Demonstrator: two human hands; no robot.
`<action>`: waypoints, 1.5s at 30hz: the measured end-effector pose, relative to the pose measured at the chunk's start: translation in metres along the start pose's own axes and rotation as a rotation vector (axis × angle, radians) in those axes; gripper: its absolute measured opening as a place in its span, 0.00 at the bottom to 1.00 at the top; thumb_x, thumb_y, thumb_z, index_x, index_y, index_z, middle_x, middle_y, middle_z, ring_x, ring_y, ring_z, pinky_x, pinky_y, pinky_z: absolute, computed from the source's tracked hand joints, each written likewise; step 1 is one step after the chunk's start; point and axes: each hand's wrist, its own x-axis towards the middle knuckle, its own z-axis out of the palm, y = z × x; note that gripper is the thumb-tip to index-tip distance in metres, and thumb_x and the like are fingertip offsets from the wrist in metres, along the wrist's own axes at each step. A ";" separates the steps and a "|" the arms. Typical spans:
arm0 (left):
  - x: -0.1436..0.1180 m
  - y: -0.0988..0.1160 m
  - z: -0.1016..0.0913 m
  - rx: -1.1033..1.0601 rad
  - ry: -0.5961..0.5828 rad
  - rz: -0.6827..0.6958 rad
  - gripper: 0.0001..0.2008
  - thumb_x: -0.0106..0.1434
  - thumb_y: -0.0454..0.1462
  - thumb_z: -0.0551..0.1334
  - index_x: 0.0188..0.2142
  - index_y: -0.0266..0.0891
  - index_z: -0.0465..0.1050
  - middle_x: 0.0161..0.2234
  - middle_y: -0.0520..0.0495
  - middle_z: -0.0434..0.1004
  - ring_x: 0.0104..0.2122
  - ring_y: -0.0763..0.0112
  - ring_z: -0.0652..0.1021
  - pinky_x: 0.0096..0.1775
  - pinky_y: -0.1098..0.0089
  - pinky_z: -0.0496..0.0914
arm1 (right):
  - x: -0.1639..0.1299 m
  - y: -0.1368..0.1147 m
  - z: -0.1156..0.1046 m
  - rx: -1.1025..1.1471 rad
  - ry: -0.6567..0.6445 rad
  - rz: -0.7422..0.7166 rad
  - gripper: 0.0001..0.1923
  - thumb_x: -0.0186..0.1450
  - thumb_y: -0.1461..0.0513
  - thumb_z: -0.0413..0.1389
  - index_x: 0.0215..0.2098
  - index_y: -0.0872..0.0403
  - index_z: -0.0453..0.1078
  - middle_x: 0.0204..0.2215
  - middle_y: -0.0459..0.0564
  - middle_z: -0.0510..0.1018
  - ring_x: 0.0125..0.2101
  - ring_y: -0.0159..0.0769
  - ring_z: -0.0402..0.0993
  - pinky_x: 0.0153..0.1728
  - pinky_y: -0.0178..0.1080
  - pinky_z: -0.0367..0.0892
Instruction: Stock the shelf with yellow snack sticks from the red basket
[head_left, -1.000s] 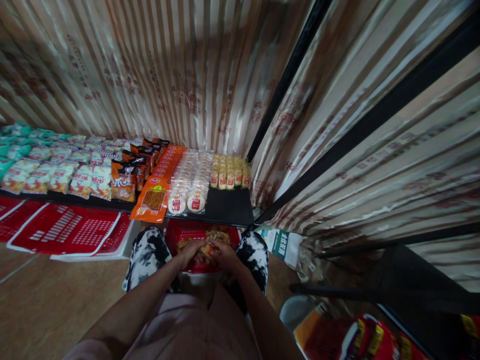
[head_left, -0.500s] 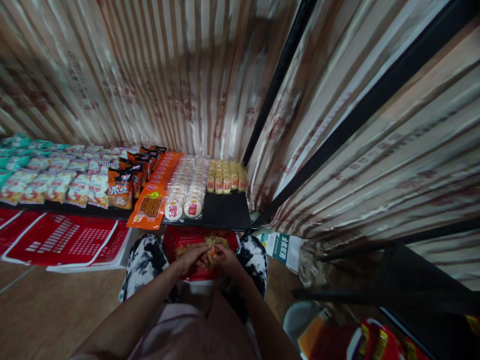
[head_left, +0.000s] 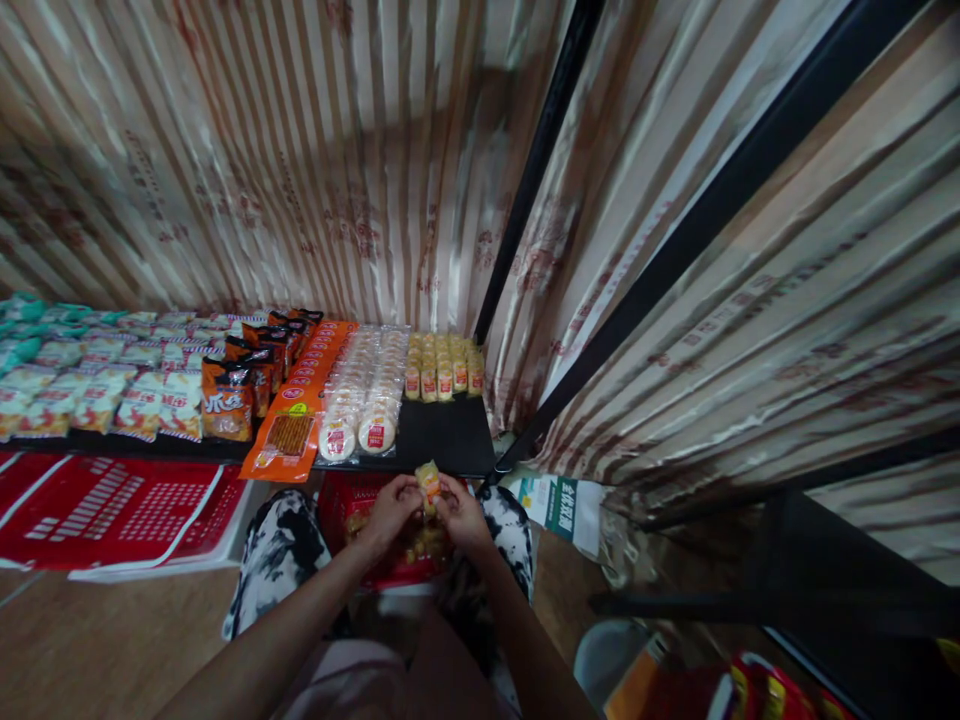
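A: Packet (head_left: 429, 480), small and yellow, pinched between both hands just above the red basket (head_left: 358, 497) that sits between the knees.

B: Which hand has what?

A: Left hand (head_left: 390, 510) has its fingertips closed on the packet's left edge, right hand (head_left: 463, 512) closed on its right edge. Neither is slack or clenched into a fist; both are grasping it.

B: How would it handle?

A: I'd judge it very light, with a thin, slick film wrap that crinkles and could slide between dry fingers. Whatever is inside looks like a small soft cake or biscuit, so likely crushable. Best held by the sealed edges or lightly across the flat faces, not squeezed in the middle.

B: What's in the basket?

A: More packets of the same sort, heaped loosely under the hands.

B: And beyond the basket?

A: The black shelf (head_left: 442, 440), just past it. Directly behind the basket is a bare patch, and further back yellow packets (head_left: 442, 365) stand in neat rows. Left of those lie round cakes (head_left: 360, 395) in clear wrap, then orange sleeves (head_left: 296, 415), then brown bags (head_left: 236, 395). Behind the shelf hangs a striped curtain (head_left: 315, 160).
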 end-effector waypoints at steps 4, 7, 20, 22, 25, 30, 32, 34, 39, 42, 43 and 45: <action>0.010 -0.002 0.008 0.011 0.040 0.039 0.10 0.46 0.35 0.60 0.31 0.35 0.67 0.20 0.55 0.67 0.21 0.78 0.68 0.27 0.75 0.64 | 0.007 -0.005 -0.003 0.003 0.010 -0.030 0.23 0.54 0.59 0.52 0.48 0.54 0.67 0.38 0.52 0.75 0.22 0.29 0.67 0.23 0.33 0.65; 0.020 -0.003 0.013 0.044 0.076 0.070 0.10 0.46 0.34 0.60 0.31 0.35 0.67 0.23 0.54 0.68 0.22 0.78 0.69 0.28 0.75 0.65 | 0.014 -0.006 -0.006 -0.025 0.079 -0.054 0.22 0.55 0.59 0.52 0.48 0.54 0.67 0.38 0.51 0.75 0.24 0.29 0.68 0.25 0.33 0.66; 0.070 0.015 0.041 0.263 0.092 0.196 0.07 0.54 0.34 0.57 0.34 0.36 0.68 0.30 0.51 0.73 0.24 0.78 0.72 0.27 0.77 0.67 | 0.050 -0.030 -0.020 -0.311 0.287 -0.190 0.20 0.59 0.61 0.47 0.49 0.55 0.67 0.41 0.54 0.71 0.28 0.32 0.72 0.36 0.39 0.69; 0.076 0.018 0.046 0.312 0.100 0.223 0.06 0.54 0.32 0.56 0.33 0.37 0.68 0.31 0.51 0.73 0.26 0.78 0.72 0.31 0.76 0.68 | 0.055 -0.030 -0.020 -0.332 0.326 -0.183 0.21 0.60 0.61 0.46 0.50 0.56 0.65 0.43 0.56 0.71 0.29 0.34 0.72 0.37 0.40 0.69; 0.085 0.021 0.053 0.382 0.117 0.248 0.06 0.55 0.31 0.56 0.33 0.37 0.68 0.33 0.50 0.73 0.28 0.78 0.73 0.35 0.74 0.68 | 0.060 -0.026 -0.017 -0.355 0.402 -0.184 0.24 0.59 0.61 0.46 0.53 0.59 0.62 0.45 0.60 0.68 0.30 0.35 0.72 0.39 0.42 0.69; 0.099 0.024 0.062 0.504 0.132 0.273 0.07 0.56 0.30 0.55 0.34 0.38 0.69 0.33 0.50 0.73 0.33 0.76 0.73 0.39 0.74 0.67 | 0.066 -0.016 -0.013 -0.359 0.472 -0.232 0.26 0.59 0.63 0.45 0.56 0.59 0.58 0.48 0.61 0.65 0.33 0.36 0.71 0.42 0.43 0.68; 0.104 0.025 0.065 0.547 0.139 0.268 0.07 0.56 0.30 0.55 0.35 0.38 0.69 0.34 0.50 0.73 0.33 0.76 0.73 0.39 0.74 0.67 | 0.069 -0.014 -0.013 -0.353 0.477 -0.229 0.26 0.59 0.63 0.45 0.56 0.58 0.57 0.48 0.61 0.64 0.32 0.36 0.71 0.40 0.42 0.69; 0.108 0.027 0.067 0.595 0.152 0.269 0.08 0.56 0.30 0.55 0.36 0.38 0.69 0.35 0.50 0.73 0.34 0.76 0.73 0.40 0.74 0.67 | 0.072 -0.014 -0.012 -0.355 0.500 -0.221 0.26 0.58 0.64 0.45 0.56 0.58 0.58 0.47 0.60 0.64 0.31 0.36 0.71 0.39 0.42 0.69; 0.118 0.034 0.072 0.701 0.175 0.289 0.11 0.56 0.31 0.56 0.39 0.37 0.71 0.36 0.47 0.71 0.36 0.74 0.73 0.41 0.73 0.67 | 0.084 -0.016 -0.011 -0.354 0.555 -0.206 0.26 0.61 0.63 0.44 0.58 0.58 0.56 0.45 0.60 0.64 0.33 0.37 0.71 0.39 0.42 0.68; 0.123 0.037 0.076 0.710 0.154 0.273 0.13 0.58 0.32 0.55 0.42 0.37 0.70 0.37 0.46 0.71 0.36 0.73 0.73 0.41 0.74 0.67 | 0.094 -0.013 -0.011 -0.337 0.577 -0.196 0.26 0.62 0.60 0.44 0.58 0.58 0.56 0.46 0.61 0.64 0.33 0.39 0.71 0.39 0.42 0.68; 0.124 0.037 0.077 0.711 0.149 0.274 0.14 0.58 0.32 0.54 0.43 0.38 0.70 0.37 0.46 0.71 0.37 0.73 0.73 0.41 0.74 0.67 | 0.098 -0.012 -0.012 -0.336 0.578 -0.186 0.26 0.62 0.60 0.44 0.58 0.59 0.56 0.46 0.62 0.64 0.34 0.39 0.71 0.38 0.42 0.68; 0.127 0.039 0.079 0.708 0.146 0.276 0.15 0.58 0.32 0.54 0.45 0.38 0.69 0.39 0.45 0.71 0.38 0.73 0.73 0.42 0.74 0.67 | 0.106 -0.010 -0.013 -0.344 0.575 -0.156 0.27 0.61 0.60 0.44 0.58 0.59 0.56 0.46 0.61 0.65 0.34 0.39 0.71 0.38 0.41 0.67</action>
